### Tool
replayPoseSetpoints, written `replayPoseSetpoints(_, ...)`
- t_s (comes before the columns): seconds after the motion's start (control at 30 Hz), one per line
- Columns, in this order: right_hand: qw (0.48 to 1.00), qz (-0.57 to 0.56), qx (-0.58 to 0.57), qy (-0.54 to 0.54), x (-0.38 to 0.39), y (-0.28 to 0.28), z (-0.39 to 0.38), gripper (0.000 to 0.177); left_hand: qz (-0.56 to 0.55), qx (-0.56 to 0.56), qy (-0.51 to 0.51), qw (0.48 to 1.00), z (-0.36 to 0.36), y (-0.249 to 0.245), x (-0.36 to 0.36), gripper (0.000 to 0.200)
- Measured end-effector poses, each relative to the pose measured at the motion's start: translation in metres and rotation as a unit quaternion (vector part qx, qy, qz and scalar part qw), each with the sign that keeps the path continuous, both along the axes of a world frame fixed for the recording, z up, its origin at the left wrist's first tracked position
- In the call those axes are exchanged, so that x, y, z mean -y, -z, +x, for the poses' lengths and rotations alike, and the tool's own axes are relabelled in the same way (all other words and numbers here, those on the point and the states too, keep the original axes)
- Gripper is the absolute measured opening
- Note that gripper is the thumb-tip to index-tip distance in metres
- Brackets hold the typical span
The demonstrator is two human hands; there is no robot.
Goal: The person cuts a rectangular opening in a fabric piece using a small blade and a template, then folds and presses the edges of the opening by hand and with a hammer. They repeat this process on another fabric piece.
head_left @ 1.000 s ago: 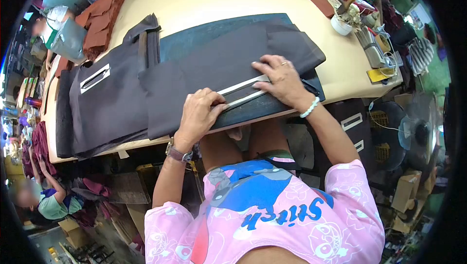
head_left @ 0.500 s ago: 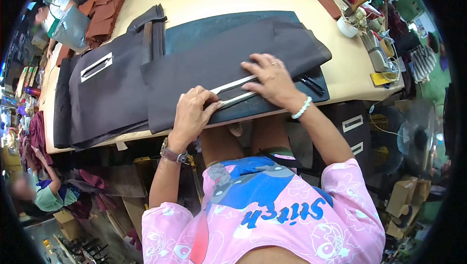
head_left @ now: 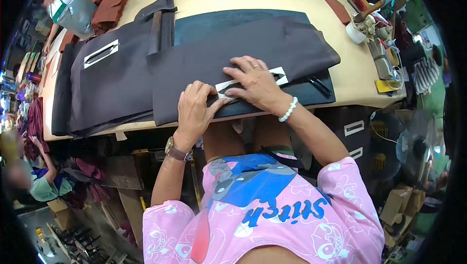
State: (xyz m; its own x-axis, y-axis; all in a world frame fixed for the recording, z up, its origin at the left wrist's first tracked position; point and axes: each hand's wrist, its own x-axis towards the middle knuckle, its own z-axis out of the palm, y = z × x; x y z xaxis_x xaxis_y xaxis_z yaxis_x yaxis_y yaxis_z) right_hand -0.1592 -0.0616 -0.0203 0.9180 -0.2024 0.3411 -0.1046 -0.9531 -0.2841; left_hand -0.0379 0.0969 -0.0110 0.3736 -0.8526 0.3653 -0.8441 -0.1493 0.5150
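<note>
A dark brown fabric-like panel (head_left: 194, 64) lies over a dark board (head_left: 233, 19) on the table. At its near edge lies a white rectangular frame (head_left: 278, 75) with a dark slit along its middle. My left hand (head_left: 194, 106) is closed at the frame's left end, thumb and index finger pinching its corner. Across the frame's middle, my right hand (head_left: 255, 86) rests with fingers spread, its thumb on the slit; the hand hides part of the frame. To the right of it, a black pen-like tool (head_left: 319, 86) lies on the board.
Left, a stack of dark panels (head_left: 116, 84) carries a similar white frame (head_left: 101, 54); a dark bar (head_left: 154, 33) stands on the stack. Reddish-brown pieces (head_left: 114, 1) lie at the back. A white tub (head_left: 357, 33) with a brush is at right. Other people are at left.
The white frame now lies flat with both long sides around the slit, where it was folded or partly covered before. My right hand has moved left, closer to my left hand.
</note>
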Motion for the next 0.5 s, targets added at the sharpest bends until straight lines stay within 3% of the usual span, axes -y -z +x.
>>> replayPoseSetpoints(0.13,0.999,0.0,0.007,0.053,0.018,-0.002,-0.013,0.049,0.001,0.001,0.004,1.0,-0.001,-0.008,-0.004,0.026)
replayPoseSetpoints(0.33,0.999,0.002,0.002,-0.045,0.004,-0.008,0.002,0.055,0.011,-0.014,0.011,1.0,0.002,-0.011,-0.003,0.028)
replayPoseSetpoints(0.5,0.998,-0.036,0.049,0.015,0.079,-0.02,0.038,0.052,0.0,-0.023,-0.008,1.0,-0.001,-0.008,-0.007,0.028)
